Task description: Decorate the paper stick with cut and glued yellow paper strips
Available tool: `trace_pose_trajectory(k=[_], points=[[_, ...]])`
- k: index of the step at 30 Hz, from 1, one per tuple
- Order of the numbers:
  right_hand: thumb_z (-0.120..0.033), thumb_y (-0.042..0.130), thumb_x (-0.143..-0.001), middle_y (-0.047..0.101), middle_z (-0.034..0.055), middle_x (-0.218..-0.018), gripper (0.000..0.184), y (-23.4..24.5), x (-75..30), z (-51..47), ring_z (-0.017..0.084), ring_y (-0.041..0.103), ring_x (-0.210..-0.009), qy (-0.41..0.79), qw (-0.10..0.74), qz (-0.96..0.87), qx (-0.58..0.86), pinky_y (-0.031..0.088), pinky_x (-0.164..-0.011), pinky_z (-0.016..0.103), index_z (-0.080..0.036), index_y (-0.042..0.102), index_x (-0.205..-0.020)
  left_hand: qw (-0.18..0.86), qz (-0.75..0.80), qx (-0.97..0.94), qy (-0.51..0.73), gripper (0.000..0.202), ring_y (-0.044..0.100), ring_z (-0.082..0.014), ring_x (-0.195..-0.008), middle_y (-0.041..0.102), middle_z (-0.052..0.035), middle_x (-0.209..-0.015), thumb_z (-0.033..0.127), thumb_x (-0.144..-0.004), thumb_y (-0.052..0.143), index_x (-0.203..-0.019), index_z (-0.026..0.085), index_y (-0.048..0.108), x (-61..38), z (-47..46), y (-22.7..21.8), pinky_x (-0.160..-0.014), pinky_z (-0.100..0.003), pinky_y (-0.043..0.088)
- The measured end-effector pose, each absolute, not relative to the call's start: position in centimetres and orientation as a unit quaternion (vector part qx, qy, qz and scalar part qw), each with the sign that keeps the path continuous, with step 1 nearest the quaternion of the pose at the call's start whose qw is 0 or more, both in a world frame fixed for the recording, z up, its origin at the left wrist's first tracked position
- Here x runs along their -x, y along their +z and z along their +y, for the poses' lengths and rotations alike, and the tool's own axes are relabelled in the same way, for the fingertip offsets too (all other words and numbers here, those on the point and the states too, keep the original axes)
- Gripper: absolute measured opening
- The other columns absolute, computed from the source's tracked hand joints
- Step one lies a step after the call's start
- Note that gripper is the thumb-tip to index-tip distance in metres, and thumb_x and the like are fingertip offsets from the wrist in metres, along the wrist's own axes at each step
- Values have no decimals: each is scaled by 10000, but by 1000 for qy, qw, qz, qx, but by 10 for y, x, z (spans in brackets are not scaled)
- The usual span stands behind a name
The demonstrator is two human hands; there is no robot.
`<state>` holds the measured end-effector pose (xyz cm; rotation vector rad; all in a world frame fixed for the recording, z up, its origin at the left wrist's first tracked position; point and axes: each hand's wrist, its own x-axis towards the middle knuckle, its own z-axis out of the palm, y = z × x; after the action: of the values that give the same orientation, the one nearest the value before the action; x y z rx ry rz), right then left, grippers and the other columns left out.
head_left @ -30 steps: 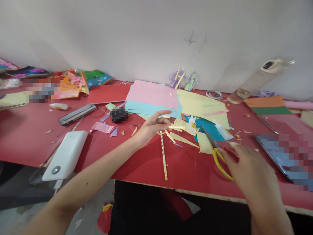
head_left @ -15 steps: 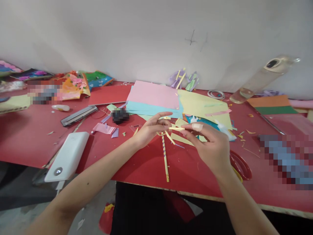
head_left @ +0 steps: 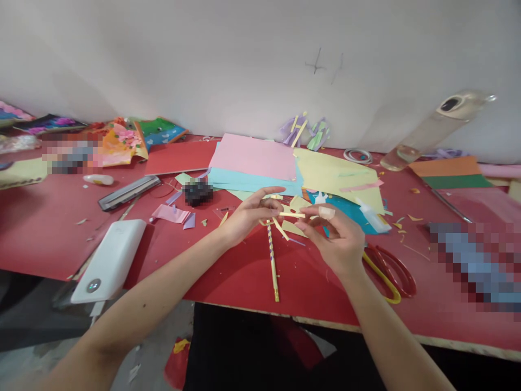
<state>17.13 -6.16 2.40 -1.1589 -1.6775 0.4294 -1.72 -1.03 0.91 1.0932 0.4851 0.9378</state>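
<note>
My left hand [head_left: 248, 217] pinches a narrow yellow paper strip [head_left: 292, 215] between thumb and fingers. The strip's right end meets the fingertips of my right hand [head_left: 340, 233], which are closed on it; a piece of light tape wraps one finger of that hand. Below the left fingertips a long woven paper strip [head_left: 273, 263], yellow with purple marks, runs down toward the table's front edge. A shorter yellow paper end [head_left: 281, 230] slants out beside it. How these strips join is hidden behind the left fingers.
Scissors [head_left: 407, 274] with red and yellow handles lie right of my right wrist. A white glue bottle [head_left: 371, 216] and yellow paper [head_left: 337, 171] lie behind it. Pink paper [head_left: 254, 157] is at the back. A white power bank [head_left: 110, 260] stands left, a clear bottle [head_left: 442, 130] right.
My right hand has moved slightly left and turned, uncovering more of the scissors and glue bottle. Both hands keep hold of the yellow strip; the view has shifted a little.
</note>
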Motion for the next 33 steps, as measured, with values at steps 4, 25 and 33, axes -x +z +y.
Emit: trace_pose_trajectory(k=[4, 25, 33], points=[[-194, 664, -832, 676, 19, -860, 82, 19, -171, -61, 138, 645, -673, 132, 521, -718, 443, 552, -583, 273, -207, 660, -913, 734, 205, -499, 413, 465, 492, -118, -685, 576, -13, -812, 127, -792, 598, -1245, 206, 532, 17, -11, 10, -616, -265, 315], [-131, 675, -815, 684, 34, -858, 154, 20, -166, -66, 120, 621, -634, 51, 547, -750, 368, 523, -496, 222, -227, 657, -934, 738, 193, -523, 382, 495, 509, -143, -747, 561, -10, -791, 123, -776, 586, -1257, 216, 522, 18, -15, 15, -714, -285, 354], [-239, 625, -866, 681, 29, -844, 53, 14, -167, -61, 130, 645, -641, 127, 519, -706, 464, 530, -515, 231, -210, 666, -883, 630, 276, -591, 421, 417, 497, -162, -832, 558, -21, -845, 160, -832, 458, -1241, 217, 513, 19, -13, 15, -784, -307, 372]])
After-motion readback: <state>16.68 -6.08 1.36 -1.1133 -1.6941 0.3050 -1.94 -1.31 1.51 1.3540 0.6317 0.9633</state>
